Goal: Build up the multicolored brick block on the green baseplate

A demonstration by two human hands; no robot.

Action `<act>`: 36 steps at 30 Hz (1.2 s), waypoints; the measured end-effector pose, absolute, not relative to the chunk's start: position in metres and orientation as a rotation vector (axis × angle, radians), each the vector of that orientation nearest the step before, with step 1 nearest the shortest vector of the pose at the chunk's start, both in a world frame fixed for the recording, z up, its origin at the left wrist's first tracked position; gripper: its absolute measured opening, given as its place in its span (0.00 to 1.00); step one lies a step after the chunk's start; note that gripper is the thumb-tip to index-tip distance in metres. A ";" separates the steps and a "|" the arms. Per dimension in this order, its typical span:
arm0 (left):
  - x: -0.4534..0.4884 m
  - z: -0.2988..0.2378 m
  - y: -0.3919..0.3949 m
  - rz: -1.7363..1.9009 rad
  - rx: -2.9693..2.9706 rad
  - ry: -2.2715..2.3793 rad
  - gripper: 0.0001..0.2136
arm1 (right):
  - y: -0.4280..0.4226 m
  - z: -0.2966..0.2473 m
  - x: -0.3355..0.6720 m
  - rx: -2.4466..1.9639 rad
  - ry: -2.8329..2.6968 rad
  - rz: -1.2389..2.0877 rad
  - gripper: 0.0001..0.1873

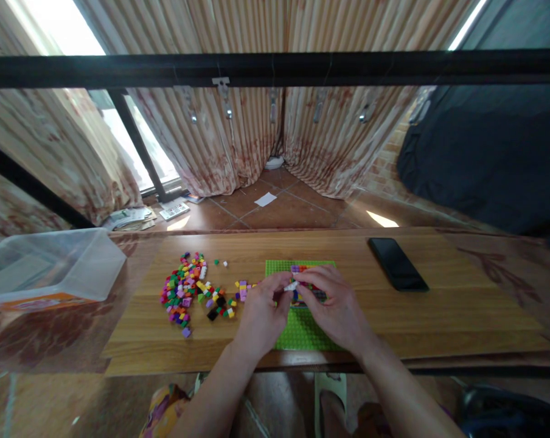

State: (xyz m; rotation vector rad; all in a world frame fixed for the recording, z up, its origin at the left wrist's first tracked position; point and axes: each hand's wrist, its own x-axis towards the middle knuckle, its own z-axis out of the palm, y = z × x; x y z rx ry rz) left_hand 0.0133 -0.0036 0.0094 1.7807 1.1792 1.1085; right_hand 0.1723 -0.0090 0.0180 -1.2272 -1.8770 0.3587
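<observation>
Both my hands meet over a green baseplate (302, 331) lying on a wooden board. My left hand (262, 313) and my right hand (336, 307) are closed in a pinch around a small white brick (292, 285) between their fingertips. Behind the fingers, a cluster of coloured bricks (308, 269) is stuck on the plate, partly hidden by my right hand. A loose pile of small coloured bricks (188, 289) lies to the left of the plate, nearest my left hand.
A black phone (397, 263) lies flat at the board's right back. A clear plastic tub (51, 264) stands at the far left. Beyond the table are a tiled floor, curtains and a black bar overhead. My knees and a sandal show below the table edge.
</observation>
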 end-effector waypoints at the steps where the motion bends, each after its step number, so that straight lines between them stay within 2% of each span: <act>1: 0.013 0.009 -0.004 1.105 1.757 1.170 0.13 | -0.009 0.018 0.172 -1.227 -1.888 0.369 0.08; 6: 0.014 0.007 -0.002 1.121 1.653 1.158 0.13 | -0.013 0.020 0.173 -1.239 -1.918 0.409 0.05; 15: 0.021 -0.001 0.003 1.170 1.110 1.072 0.09 | -0.025 0.010 0.169 -1.411 -1.842 0.193 0.04; 36: 0.030 0.001 0.003 1.237 1.123 1.138 0.08 | -0.020 0.006 0.173 -1.449 -1.966 0.083 0.05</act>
